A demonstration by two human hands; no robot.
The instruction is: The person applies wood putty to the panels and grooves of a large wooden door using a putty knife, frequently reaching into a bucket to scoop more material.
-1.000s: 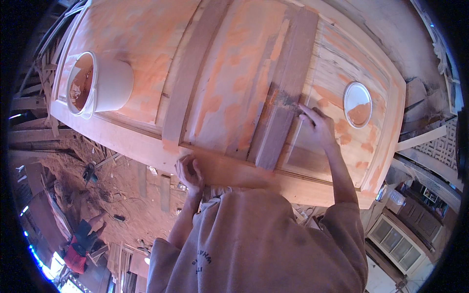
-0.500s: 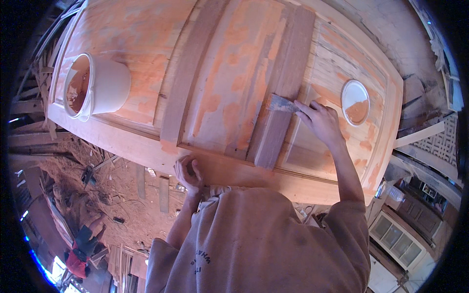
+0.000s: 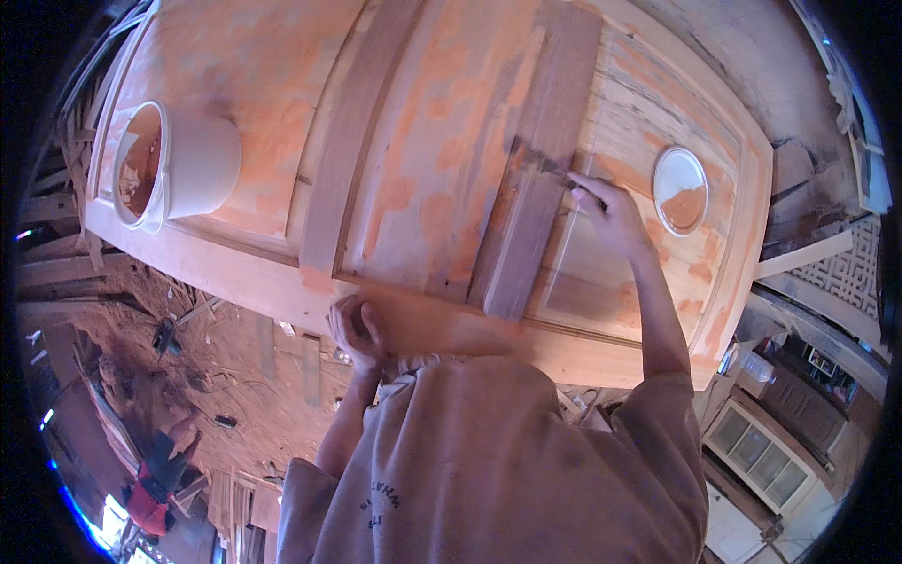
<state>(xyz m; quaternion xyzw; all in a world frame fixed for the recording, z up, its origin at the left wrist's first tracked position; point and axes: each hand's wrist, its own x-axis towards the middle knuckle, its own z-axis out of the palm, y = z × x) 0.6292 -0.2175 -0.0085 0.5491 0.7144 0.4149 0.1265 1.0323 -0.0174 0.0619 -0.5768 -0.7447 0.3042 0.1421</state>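
"Head view: what's the biggest thing there?"

"A panelled wooden piece (image 3: 413, 226), spread out before the person and patched with orange paste. Two darker strips run across it."

"And after that?"

"A white bucket (image 3: 205, 164), standing on the piece toward the left, with more orange paste inside. Then a round white lid or dish (image 3: 678, 171), I can't tell which, lying on the right-hand panel with paste over its lower part."

"How are the hands?"

"Well apart. The left hand (image 3: 357, 331) is at the near edge, fingers loosely curled, thumb clear of them, and I see nothing in it. Whether it touches the wood I can't tell. The right hand (image 3: 611, 211) is closed around a putty knife, index finger stretched along it."

"Where's the putty knife (image 3: 543, 162) exactly?"

"Over the right-hand dark strip, blade pointing left. It's blurred, so contact is unclear."
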